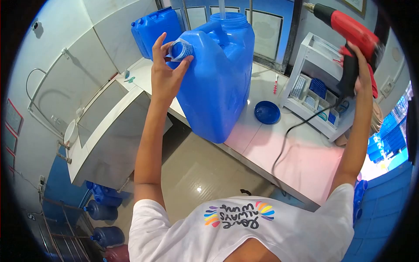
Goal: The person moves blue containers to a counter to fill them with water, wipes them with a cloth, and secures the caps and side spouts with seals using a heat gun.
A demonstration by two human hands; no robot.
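Note:
A large blue water jug (214, 87) stands upright on the white tiled counter. My left hand (167, 72) pinches a clear printed plastic seal (182, 49) around the jug's small spout at the upper left, thumb on one side and fingers on the other. Raised at the upper right, my right hand (363, 72) is wrapped round the black handle of a red heat gun (351, 28). Its metal nozzle points up and left, apart from the jug. A black cord (286, 135) runs from the handle down across the counter.
Behind the jug stands a second blue jug (157, 28). A clear tube or stream enters the big jug's wide mouth (229, 18). On the counter (262, 144) lie a round blue lid (267, 112) and a red-and-white stick (275, 84), near a white shelf (312, 70) of small caps.

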